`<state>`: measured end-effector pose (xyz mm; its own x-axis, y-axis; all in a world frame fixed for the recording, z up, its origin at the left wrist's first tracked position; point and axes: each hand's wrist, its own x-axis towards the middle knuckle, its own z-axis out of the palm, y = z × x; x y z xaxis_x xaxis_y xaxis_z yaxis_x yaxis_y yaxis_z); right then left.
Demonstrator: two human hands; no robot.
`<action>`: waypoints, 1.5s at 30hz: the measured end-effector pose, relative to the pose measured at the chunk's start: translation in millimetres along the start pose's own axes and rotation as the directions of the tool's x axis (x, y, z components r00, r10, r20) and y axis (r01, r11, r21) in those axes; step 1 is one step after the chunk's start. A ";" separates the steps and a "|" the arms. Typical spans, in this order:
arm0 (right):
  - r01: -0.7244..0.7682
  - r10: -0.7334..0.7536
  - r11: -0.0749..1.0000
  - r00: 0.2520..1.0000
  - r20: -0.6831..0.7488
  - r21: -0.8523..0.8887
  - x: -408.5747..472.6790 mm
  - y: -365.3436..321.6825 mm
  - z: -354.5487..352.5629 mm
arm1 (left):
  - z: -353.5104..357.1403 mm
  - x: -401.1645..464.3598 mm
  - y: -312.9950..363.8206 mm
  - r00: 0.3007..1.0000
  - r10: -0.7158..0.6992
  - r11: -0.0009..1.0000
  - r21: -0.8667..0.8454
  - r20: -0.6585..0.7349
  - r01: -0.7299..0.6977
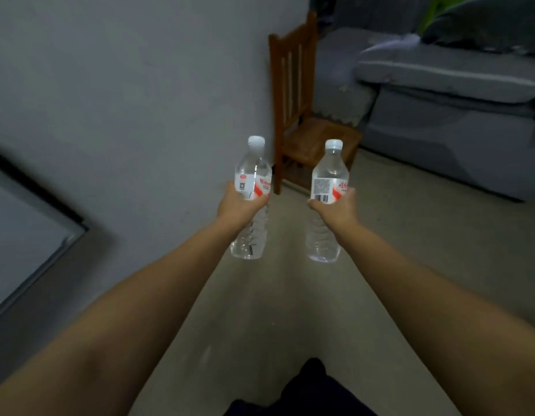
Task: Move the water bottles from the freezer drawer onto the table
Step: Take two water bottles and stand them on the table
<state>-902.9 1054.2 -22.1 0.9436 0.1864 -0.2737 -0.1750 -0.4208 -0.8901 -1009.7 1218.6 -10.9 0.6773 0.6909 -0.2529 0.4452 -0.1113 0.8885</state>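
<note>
I hold two clear water bottles upright in front of me, each with a white cap and a red-and-white label. My left hand (pixel 237 204) grips the left bottle (pixel 253 172) around its label. My right hand (pixel 336 210) grips the right bottle (pixel 330 172) the same way. Both arms are stretched forward above the floor, with the bottles about a hand's width apart. No freezer drawer or table shows in this view.
A small wooden chair (pixel 299 115) stands against the grey wall just beyond the bottles. A grey sofa (pixel 452 115) fills the right side. A grey appliance edge (pixel 35 235) juts in at the left. Pale floor (pixel 410 235) lies ahead.
</note>
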 end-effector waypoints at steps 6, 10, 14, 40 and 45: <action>-0.055 0.068 0.996 0.981 -0.184 0.073 43.2 20.7 -92.6 | 105.0 26.0 51.9 0.968 0.081 0.994 0.057 0.237 -0.097; -0.111 0.152 0.984 0.930 -0.334 0.139 55.2 41.4 -146.5 | 179.1 31.8 76.8 0.917 0.125 0.980 0.097 0.378 -0.174; -0.188 0.270 0.958 0.844 -0.464 0.217 59.4 72.2 -194.5 | 253.3 28.2 96.3 0.837 0.116 0.969 0.124 0.535 -0.214; -0.189 0.634 0.763 0.034 -0.773 0.618 52.7 154.7 -409.3 | 592.7 -52.1 214.4 -0.004 0.017 0.810 -0.016 1.000 -0.586; -0.171 0.649 0.746 -0.028 -0.760 0.644 35.6 184.9 -461.6 | 642.7 -102.0 215.7 -0.081 -0.015 0.777 -0.039 0.997 -0.628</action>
<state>-772.0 573.3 -28.3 0.0736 -0.9532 -0.2933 -0.4732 0.2255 -0.8516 -606.4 665.0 -39.6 0.5223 -0.7659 -0.3750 -0.1019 -0.4926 0.8643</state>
